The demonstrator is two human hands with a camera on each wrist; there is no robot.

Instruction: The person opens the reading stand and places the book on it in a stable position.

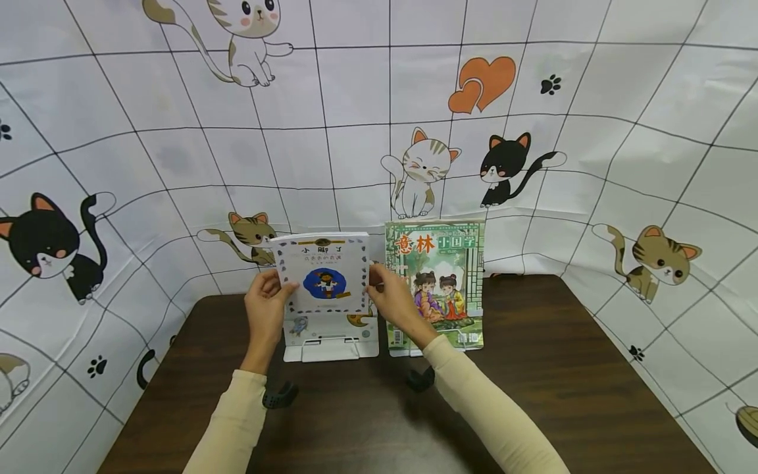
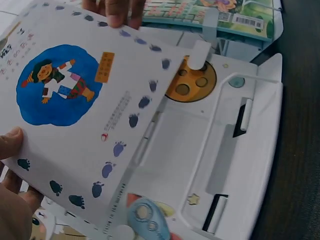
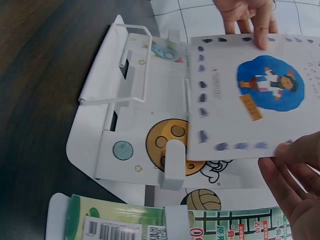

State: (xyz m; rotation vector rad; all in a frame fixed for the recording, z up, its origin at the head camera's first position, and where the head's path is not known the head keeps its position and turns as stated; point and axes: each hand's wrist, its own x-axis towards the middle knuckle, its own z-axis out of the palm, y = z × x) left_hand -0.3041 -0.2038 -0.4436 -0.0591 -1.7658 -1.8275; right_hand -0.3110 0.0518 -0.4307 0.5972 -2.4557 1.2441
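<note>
Both hands hold a white picture book (image 1: 322, 304) with a blue oval picture and a footprint border on its cover. My left hand (image 1: 264, 309) pinches its left edge, thumb on the front cover. The right hand (image 1: 395, 299) pinches the opposite edge, thumb in front and fingers behind in the right wrist view. Behind and below the book stands a white book stand (image 2: 170, 145) printed with a rocket and a yellow moon. The book's lower edge is raised above the stand's wire holder (image 3: 145, 65), and the book is apart from the stand's bottom ledge.
Right of the book, a green magazine (image 1: 438, 263) leans upright on a second stand (image 1: 408, 351), partly behind my right forearm. Both stand on a dark wooden table (image 1: 521, 382). A white cloth with cat drawings (image 1: 355, 85) hangs behind and at the sides.
</note>
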